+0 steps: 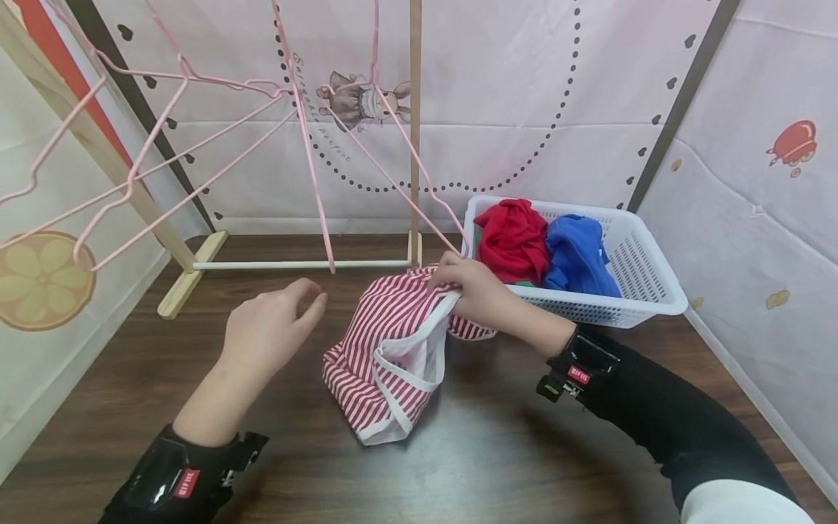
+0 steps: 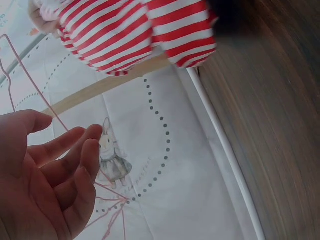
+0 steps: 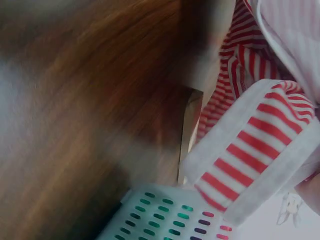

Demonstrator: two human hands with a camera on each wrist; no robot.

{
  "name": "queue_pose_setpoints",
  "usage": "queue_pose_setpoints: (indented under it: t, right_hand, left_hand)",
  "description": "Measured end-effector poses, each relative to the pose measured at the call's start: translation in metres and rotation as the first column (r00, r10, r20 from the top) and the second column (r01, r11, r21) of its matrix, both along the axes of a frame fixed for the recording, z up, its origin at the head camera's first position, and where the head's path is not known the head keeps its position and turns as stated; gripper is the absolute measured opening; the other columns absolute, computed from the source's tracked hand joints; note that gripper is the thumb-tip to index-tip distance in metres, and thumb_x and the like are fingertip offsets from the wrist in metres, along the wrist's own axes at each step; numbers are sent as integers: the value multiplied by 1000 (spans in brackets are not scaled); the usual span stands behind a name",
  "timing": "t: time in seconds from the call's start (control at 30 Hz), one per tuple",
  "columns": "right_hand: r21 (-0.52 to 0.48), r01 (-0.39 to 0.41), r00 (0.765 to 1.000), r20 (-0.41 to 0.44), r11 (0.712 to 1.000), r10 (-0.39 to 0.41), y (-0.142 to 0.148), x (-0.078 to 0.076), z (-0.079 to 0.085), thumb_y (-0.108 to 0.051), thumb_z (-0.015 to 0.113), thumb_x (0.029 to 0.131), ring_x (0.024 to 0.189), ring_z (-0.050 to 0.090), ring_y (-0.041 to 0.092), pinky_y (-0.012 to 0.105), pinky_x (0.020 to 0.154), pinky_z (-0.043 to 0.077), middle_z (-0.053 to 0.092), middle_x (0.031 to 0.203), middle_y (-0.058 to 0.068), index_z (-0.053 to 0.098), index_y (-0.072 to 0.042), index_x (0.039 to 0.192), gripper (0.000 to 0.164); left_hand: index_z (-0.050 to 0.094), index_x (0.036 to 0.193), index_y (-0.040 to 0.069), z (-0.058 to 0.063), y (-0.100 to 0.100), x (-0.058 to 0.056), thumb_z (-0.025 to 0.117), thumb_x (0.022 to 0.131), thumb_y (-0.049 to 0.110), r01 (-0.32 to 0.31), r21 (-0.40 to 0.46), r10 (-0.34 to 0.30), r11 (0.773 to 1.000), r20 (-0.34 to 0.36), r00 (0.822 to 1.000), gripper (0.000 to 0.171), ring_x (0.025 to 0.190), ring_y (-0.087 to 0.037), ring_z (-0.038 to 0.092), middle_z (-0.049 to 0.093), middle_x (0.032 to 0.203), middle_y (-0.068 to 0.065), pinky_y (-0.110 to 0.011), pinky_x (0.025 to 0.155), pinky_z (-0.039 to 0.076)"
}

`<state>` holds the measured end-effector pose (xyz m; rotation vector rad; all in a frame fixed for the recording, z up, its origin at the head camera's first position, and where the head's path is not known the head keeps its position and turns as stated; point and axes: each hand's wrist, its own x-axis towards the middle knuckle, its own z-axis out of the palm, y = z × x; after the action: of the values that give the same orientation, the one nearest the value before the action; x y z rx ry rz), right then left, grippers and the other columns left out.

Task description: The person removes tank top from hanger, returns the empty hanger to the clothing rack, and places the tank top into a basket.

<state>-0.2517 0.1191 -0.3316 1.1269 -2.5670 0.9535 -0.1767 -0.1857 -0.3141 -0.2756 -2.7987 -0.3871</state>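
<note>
My right hand [image 1: 473, 288] pinches a red-and-white striped tank top [image 1: 386, 320] with white trim by its upper edge. The cloth hangs in folds just above the dark floor, its lower corner near or touching it. In the right wrist view a white-edged strap [image 3: 250, 155] of it hangs in front, and only a bit of the hand shows at the right edge. My left hand [image 1: 268, 320] is to the left of the tank top, apart from it. Its fingers [image 2: 75, 165] are loosely bent and hold nothing.
Pink wire hangers [image 1: 147, 156] hang from a wooden rack [image 1: 415, 109] at the back and left. A white rail [image 1: 294, 266] runs low between its feet. At the back right, a white basket [image 1: 644, 269] holds a red cloth [image 1: 513, 240], a blue cloth [image 1: 579, 255] and something green.
</note>
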Motion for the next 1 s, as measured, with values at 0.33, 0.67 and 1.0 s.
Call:
queue_pose_setpoints:
  t: [0.33,0.67,1.0]
  right_hand:
    - [-322,229,941,313,919,-125,34,2,13,-11,74,84,108,54,23,39,92,48,63,105,5,72,-9,97,14]
    - [-503,450,836,529,738,-149,66,-2,29,-11,71,88,108,55,26,30,79,55,55,120,10,69,-9,102,14]
    - [-582,485,855,472,652,-215,97,4,64,-4,68,89,99,62,22,25,75,55,60,112,8,73,-11,93,9]
  left_hand:
    - [67,108,12,2,14,-1,51,99,34,58,34,-52,998,-149,988,28,44,-15,38,45,51,4,-33,43,28]
    - [68,111,10,3,28,-3,50,99,35,85,31,-80,996,-134,988,33,44,-16,34,41,50,3,-32,42,25]
    - [69,107,13,3,36,-9,52,98,36,113,28,-108,993,-131,985,30,44,-17,39,44,49,5,-32,41,28]
